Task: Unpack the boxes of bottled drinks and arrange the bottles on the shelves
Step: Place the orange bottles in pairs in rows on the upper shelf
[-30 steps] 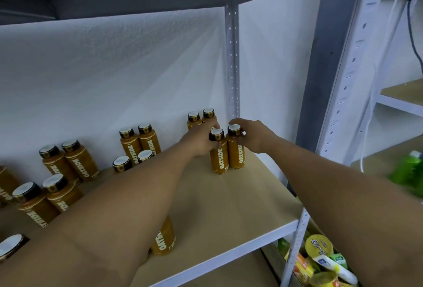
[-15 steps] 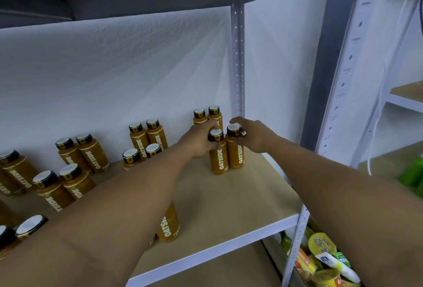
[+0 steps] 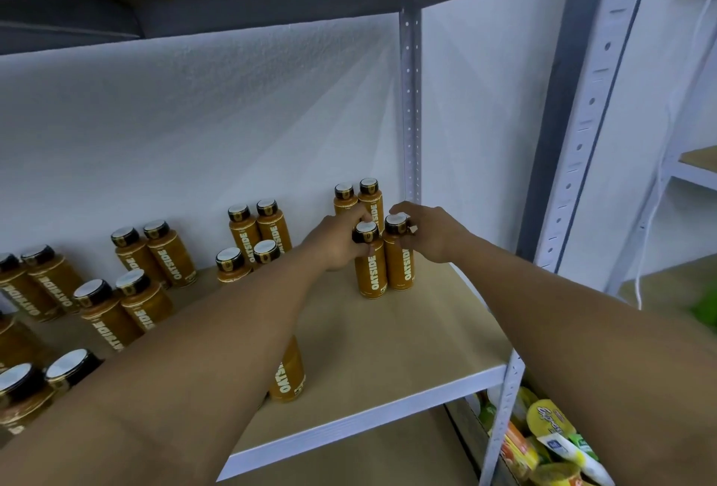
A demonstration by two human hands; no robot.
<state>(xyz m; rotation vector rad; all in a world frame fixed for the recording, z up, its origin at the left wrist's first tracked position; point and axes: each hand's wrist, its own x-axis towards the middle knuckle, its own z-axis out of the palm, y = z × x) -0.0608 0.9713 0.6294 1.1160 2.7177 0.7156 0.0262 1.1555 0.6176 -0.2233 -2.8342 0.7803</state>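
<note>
Two brown OATSIDE bottles with black caps stand side by side on the wooden shelf (image 3: 407,334), near its right rear corner. My left hand (image 3: 339,239) grips the neck of the left bottle (image 3: 370,272). My right hand (image 3: 430,231) grips the cap and neck of the right bottle (image 3: 399,264). Just behind them, another pair of bottles (image 3: 359,198) stands against the white wall. More pairs (image 3: 256,225) line the shelf to the left, and one bottle (image 3: 289,373) stands near the front edge, half hidden by my left forearm.
A grey metal upright (image 3: 411,97) rises just behind my right hand. A thicker post (image 3: 582,136) frames the shelf's right front corner. Below right, a box of colourful packaged goods (image 3: 551,443) sits on the lower level. Another shelf unit (image 3: 694,171) stands further right.
Both hands stay on the same two bottles. The view has shifted a little, so more bottles show at the left edge.
</note>
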